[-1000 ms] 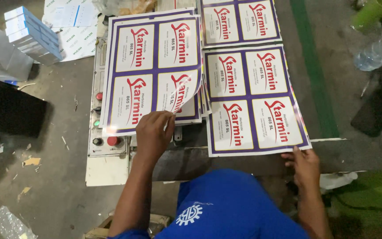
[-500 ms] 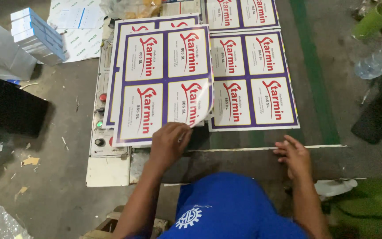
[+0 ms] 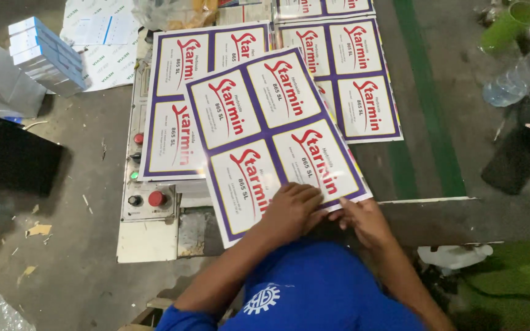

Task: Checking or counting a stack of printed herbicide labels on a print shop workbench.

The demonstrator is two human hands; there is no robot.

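both hands are on the same sheet: my left hand (image 3: 291,208) lies palm down with its fingers spread flat on the lower edge of the tilted label sheet (image 3: 274,132), pressing rather than pinching, and my right hand (image 3: 363,219) has its fingertips closed on that edge just beside it, at the sheet's near right corner. the sheet sits skewed across the top of the work surface, overlapping the left label sheet (image 3: 182,104) and partly covering the right label sheet (image 3: 363,79), so i judge it is lifted off or being set onto a pile but not yet squared up with anything; aligning it is what looks left. counting: three full sheets show clearly, each with four white labels in purple borders and red lettering, and parts of more sheets (image 3: 323,7) peek in along the top edge (i cannot tell how many lie stacked beneath). left of the sheets is a control panel (image 3: 145,205) with two red buttons, one green and two dark knobs. further left stands one stack of blue and white boxes (image 3: 45,55); at far right lie one clear plastic bottle (image 3: 513,83) and one green cup (image 3: 507,24).
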